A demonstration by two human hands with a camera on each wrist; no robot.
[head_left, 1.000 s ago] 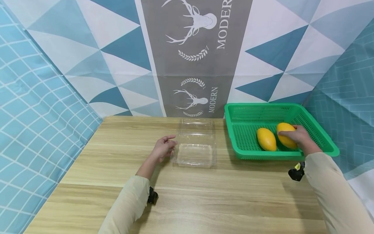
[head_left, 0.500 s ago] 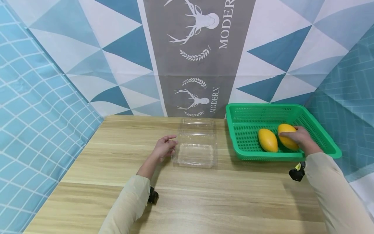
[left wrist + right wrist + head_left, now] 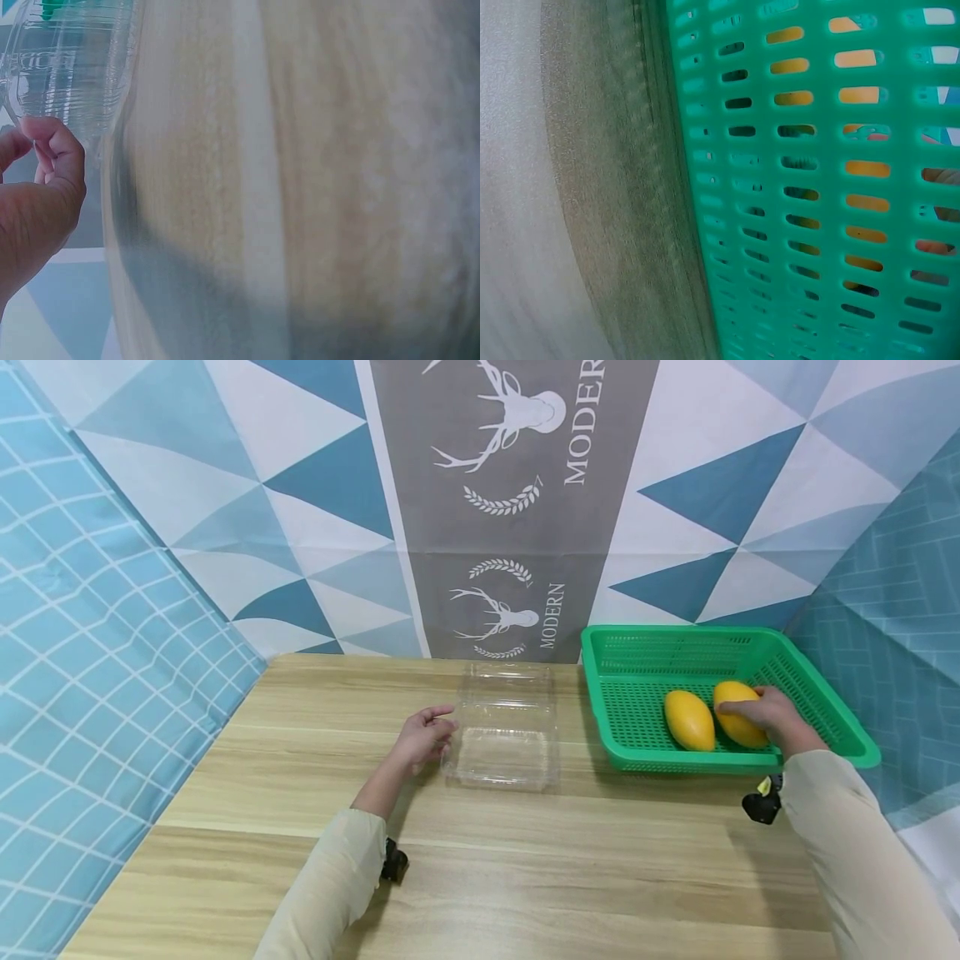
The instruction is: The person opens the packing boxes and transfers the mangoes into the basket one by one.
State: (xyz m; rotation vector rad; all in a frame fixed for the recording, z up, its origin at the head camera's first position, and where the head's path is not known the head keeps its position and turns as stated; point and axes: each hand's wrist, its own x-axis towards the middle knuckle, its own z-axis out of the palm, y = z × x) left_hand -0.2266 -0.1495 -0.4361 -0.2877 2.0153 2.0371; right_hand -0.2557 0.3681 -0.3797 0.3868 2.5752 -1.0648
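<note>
Two yellow mangoes are inside the green plastic basket [image 3: 611,758] at the right. My right hand [image 3: 776,714] grips the right-hand mango [image 3: 733,695] from its right side, with the thumb across it. Just left of it lies the other mango [image 3: 690,721]. In the right wrist view the basket wall [image 3: 825,150] covers most of the hand, and yellow shows through its slots. A clear plastic box [image 3: 502,758] stands with its lid [image 3: 506,683] raised toward the back. My left hand [image 3: 423,739] is at its left edge; the left wrist view shows thumb and finger [image 3: 56,139] pinching the rim.
The basket and the box share a wooden table [image 3: 525,877] that meets a patterned cloth backdrop [image 3: 510,527]. Light blue gridded cloth [image 3: 112,635] hangs along the left side. A small black camera [image 3: 762,802] sits at the right wrist, close to the basket's front wall.
The whole head view has shifted very slightly. Both hands keep their holds, and the gripped mango stays in the basket, perhaps a touch lower.
</note>
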